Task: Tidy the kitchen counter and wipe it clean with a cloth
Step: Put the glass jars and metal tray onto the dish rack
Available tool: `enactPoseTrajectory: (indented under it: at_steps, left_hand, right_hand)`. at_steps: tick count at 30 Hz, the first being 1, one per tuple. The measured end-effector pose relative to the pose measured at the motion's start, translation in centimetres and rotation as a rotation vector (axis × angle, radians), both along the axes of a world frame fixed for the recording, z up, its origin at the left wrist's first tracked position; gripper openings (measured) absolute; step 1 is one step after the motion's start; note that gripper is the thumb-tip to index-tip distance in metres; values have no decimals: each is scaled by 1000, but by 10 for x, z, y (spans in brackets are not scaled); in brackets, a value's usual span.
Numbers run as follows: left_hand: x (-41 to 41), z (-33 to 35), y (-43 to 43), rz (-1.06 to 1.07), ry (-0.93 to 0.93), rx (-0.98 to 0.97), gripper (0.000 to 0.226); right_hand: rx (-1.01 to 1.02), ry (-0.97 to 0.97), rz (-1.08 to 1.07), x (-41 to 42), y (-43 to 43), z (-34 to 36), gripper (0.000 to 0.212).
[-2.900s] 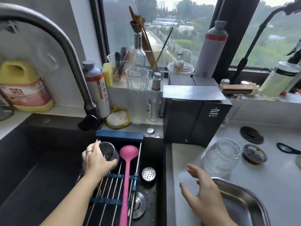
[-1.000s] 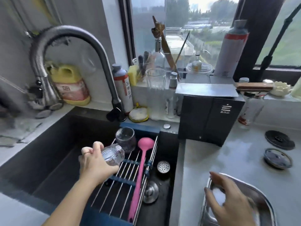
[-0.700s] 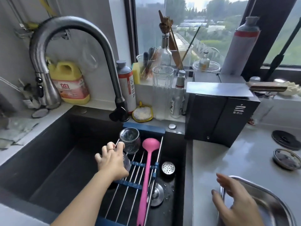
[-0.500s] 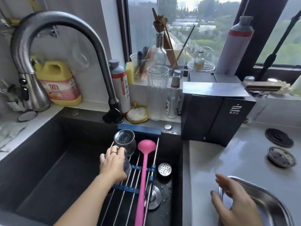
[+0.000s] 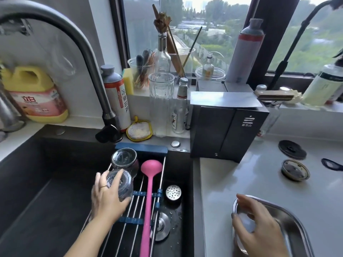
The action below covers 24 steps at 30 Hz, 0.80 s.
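Note:
My left hand is wrapped around a ribbed glass jar lying on the wire drying rack over the dark sink. A second glass jar rests on the rack just behind it. A pink ladle lies along the rack to the right. My right hand curls over the left rim of a steel tray on the grey counter; something clear under the fingers is hard to make out. No cloth is in view.
A black appliance stands at the counter's back. Two round lids lie on the counter at right. Bottles, a tall glass and a scrub pad line the sill. The tap arches over the sink.
My left hand set the ribbed jar down on the rack beside the first jar and still holds it. My right hand has moved onto the tray's rim.

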<state>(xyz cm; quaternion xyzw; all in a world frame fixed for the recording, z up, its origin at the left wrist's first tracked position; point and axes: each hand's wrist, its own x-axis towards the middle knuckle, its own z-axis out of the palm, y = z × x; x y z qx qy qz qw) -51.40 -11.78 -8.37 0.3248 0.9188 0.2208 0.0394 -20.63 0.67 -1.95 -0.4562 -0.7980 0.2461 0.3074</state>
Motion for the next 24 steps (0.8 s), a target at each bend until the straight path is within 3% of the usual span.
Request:
enactPoseTrajectory:
  at_steps: [4, 9, 16, 24]
  left_hand:
    - [41, 19, 16, -20, -7, 98, 77]
    - [142, 66, 57, -282, -176, 306, 61]
    - [314, 89, 141, -604, -287, 249, 51]
    - [491, 66, 273, -681, -466, 95, 90]
  right_hand:
    - [-39, 6, -22, 30, 9, 4, 42]
    - [-36, 54, -154, 80, 24, 4, 38]
    - [-139, 170, -301, 199, 57, -11, 38]
    - [-100, 235, -496, 345, 115, -14, 41]
